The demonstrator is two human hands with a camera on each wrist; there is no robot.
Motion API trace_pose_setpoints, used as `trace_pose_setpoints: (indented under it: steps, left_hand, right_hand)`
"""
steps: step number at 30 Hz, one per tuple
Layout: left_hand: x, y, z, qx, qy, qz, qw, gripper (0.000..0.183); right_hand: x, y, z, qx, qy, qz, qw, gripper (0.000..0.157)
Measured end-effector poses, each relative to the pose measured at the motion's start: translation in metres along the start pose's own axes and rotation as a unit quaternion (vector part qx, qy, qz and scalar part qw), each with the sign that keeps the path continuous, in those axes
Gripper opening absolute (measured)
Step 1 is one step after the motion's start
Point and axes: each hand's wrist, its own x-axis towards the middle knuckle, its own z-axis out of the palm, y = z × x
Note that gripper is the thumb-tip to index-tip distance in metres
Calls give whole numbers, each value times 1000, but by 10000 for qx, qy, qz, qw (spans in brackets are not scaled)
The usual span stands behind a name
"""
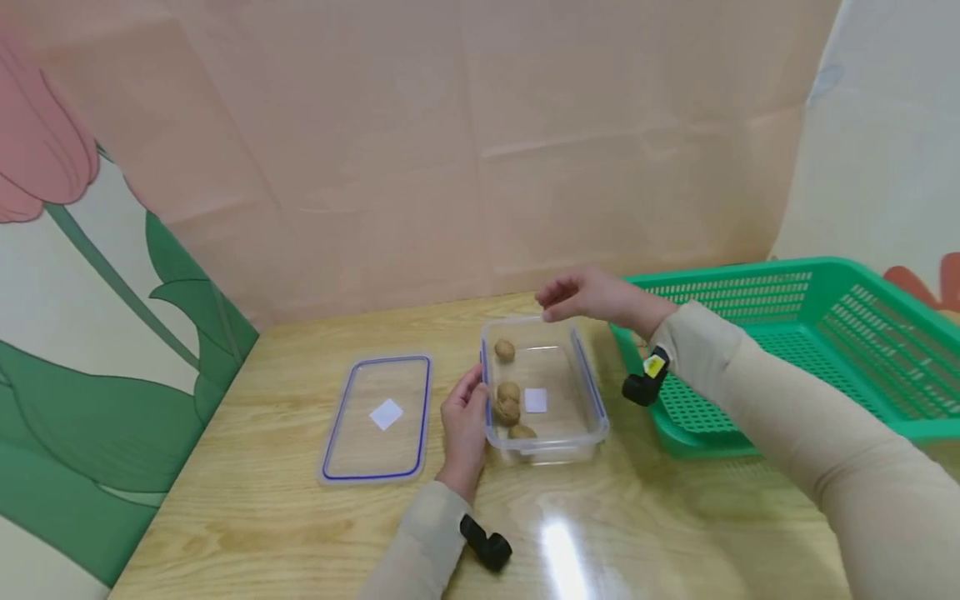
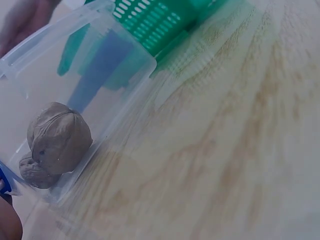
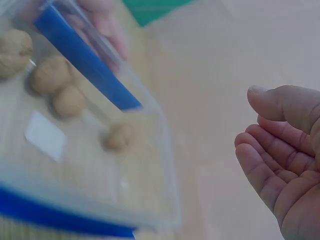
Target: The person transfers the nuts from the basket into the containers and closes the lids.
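Observation:
A clear plastic container (image 1: 555, 367) with blue side strips stands uncovered on the table. Several walnuts (image 1: 504, 350) lie along its left side, and a white square label (image 1: 536, 400) shows at its bottom. My left hand (image 1: 465, 425) holds the container's left wall, thumb near the rim. Two walnuts (image 2: 60, 137) show through the plastic in the left wrist view. Over the far right corner of the container hangs my right hand (image 1: 592, 296); its fingers (image 3: 265, 165) are loosely bent, with nothing between them and the thumb.
To the left lies a clear lid (image 1: 345, 450) with a blue seal and a white square label. A large green basket (image 1: 750, 271) with slotted walls stands at the right, under my right forearm. A papered wall (image 1: 375, 167) rises behind the table.

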Motion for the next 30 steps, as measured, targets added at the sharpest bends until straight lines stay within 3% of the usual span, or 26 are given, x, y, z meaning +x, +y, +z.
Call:
trace_pose_setpoints:
  steps: [6,14,21,30]
  left_hand:
    - [0,1,-2,-24,27,-74,10000,33]
    - [0,2,-5,52,-38,-139,9999,33]
    - [0,3,-4,-41,-83,-73,9999,33]
    - [1,0,-3,-129,60,162,9998,32]
  right_hand:
    - [-28,22,-34,242,706,158,9971,40]
    - [-55,57,-59,-205,986,341,9943,46]
    - [-64,84,-65,-446,703,493,9953,49]
    - [-58,105,-56,-649,26,451,9969,43]
